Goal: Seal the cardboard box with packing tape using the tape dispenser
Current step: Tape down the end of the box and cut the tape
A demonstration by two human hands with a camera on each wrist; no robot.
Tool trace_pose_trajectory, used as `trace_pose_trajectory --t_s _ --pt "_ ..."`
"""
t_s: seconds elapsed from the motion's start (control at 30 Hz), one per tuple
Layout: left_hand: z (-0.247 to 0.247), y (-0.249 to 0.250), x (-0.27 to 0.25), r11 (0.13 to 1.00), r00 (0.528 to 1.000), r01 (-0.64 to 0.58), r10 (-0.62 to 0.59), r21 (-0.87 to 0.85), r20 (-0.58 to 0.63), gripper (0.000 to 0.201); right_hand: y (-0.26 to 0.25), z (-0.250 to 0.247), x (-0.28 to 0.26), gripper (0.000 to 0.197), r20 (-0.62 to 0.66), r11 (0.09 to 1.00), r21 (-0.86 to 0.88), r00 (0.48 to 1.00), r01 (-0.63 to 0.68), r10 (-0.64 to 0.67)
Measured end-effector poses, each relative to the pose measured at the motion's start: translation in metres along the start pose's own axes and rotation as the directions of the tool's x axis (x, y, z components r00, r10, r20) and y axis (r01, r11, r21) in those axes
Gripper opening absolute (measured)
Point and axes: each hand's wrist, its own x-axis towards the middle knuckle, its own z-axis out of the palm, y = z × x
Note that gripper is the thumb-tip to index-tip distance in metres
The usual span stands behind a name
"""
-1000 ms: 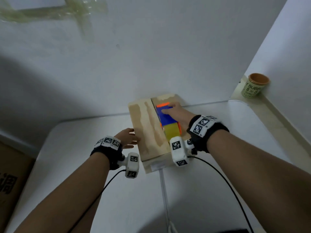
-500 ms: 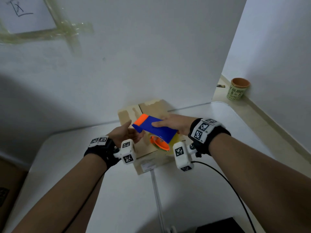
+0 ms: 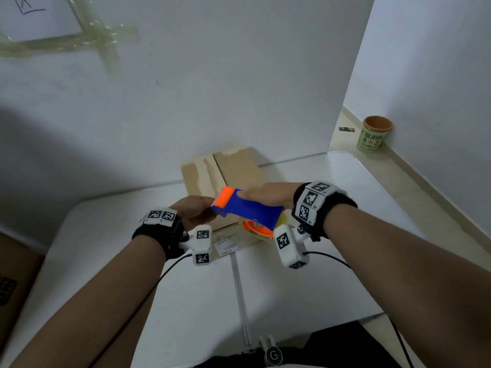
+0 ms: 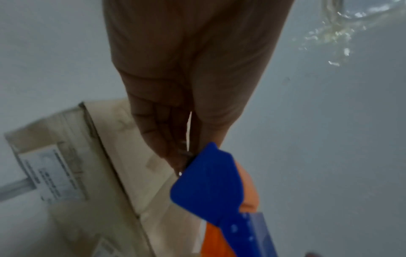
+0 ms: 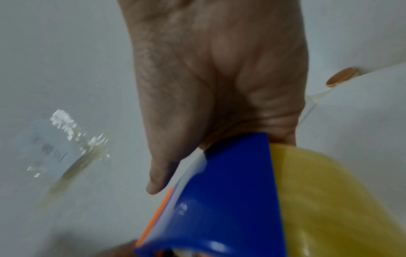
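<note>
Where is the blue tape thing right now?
In the head view the tape dispenser is in the middle, held up over the near end of the cardboard box. The right hand grips it, and the left hand pinches at its orange end.

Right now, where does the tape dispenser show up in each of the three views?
Head: the tape dispenser sits centre frame, held in the right hand over the cardboard box, with the left hand at its orange end.
Left wrist: lower middle, below the fingers.
Right wrist: bottom right, with its yellow tape roll.
Shared landmark: the dispenser's blue body.
</note>
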Motion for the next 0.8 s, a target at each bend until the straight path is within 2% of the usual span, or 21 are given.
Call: trace_pose_trajectory --t_s 0.07,0.1,0.33,0.4,0.47,0.53,0.67,0.8 --pt "0.004 -0.005 -0.001 0.998 0.997 -0.057 0.057 -0.002 -0.053 0.014 0.002 0.005 0.004 0.077 -0.1 0.98 -0.201 0.995 0.0 -0.021" --pt "0.006 -0.007 -0.004 0.997 0.995 -0.071 0.07 -0.015 -0.069 0.014 0.004 0.008 0.006 0.076 -0.129 0.972 -0.237 0.991 0.003 -0.034" --pt "0.005 -0.025 -0.017 0.987 0.985 -0.149 0.142 -0.068 -0.098 0.017 0.005 0.016 0.006 0.061 -0.224 0.942 -0.333 0.967 0.043 -0.123" --pt "-0.006 -0.03 -0.019 0.971 0.971 -0.166 0.13 -0.173 -0.202 0.015 0.007 0.014 0.003 0.059 -0.235 0.924 -0.379 0.962 0.043 -0.142" --pt "-0.033 -0.04 -0.024 0.928 0.936 -0.181 0.061 -0.326 -0.347 0.011 0.014 0.008 -0.001 0.059 -0.22 0.898 -0.44 0.969 0.004 -0.112" --pt "-0.057 -0.055 -0.03 0.928 0.908 -0.19 0.041 -0.322 -0.417 0.015 0.023 0.001 -0.006 0.058 -0.204 0.873 -0.486 0.977 -0.044 -0.065" --pt "-0.044 -0.079 -0.037 0.917 0.926 -0.237 0.114 -0.321 -0.36 0.009 0.024 -0.001 -0.013 0.054 -0.26 0.793 -0.603 0.96 -0.081 -0.099" --pt "-0.024 -0.103 -0.038 0.896 0.933 -0.247 0.118 -0.369 -0.339 0.007 0.016 0.008 -0.024 0.047 -0.343 0.643 -0.751 0.921 -0.152 -0.183"
